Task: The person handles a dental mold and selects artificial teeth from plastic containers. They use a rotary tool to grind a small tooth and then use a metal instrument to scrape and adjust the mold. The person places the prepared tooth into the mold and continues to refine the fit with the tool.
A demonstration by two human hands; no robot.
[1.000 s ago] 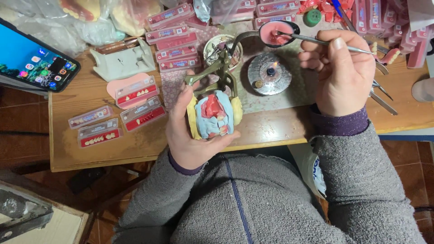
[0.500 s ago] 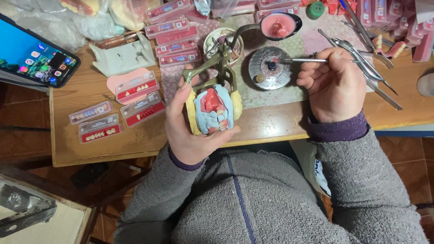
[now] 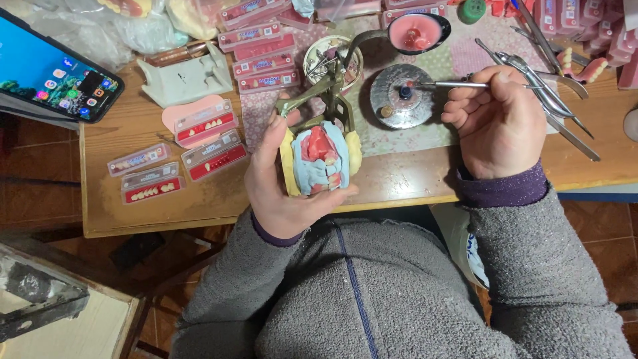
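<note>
My left hand point(image 3: 282, 189) grips a dental model point(image 3: 320, 159) of blue and yellow plaster with red wax and a few teeth, mounted in a metal articulator point(image 3: 327, 93). It is held over the front edge of the wooden table point(image 3: 133, 206). My right hand point(image 3: 500, 123) holds a thin metal instrument point(image 3: 452, 84) like a pen. The instrument's tip rests over the centre of a round metal burner point(image 3: 401, 96) on the table.
Several flat cards of artificial teeth point(image 3: 199, 143) lie left of the model, with more at the back. A phone point(image 3: 50, 70) lies at far left. A pink bowl point(image 3: 417, 32) sits behind the burner. Metal pliers and tools point(image 3: 551, 100) lie at right.
My right hand has moved the instrument down from the pink bowl to the round burner. The left hand keeps the model in about the same place.
</note>
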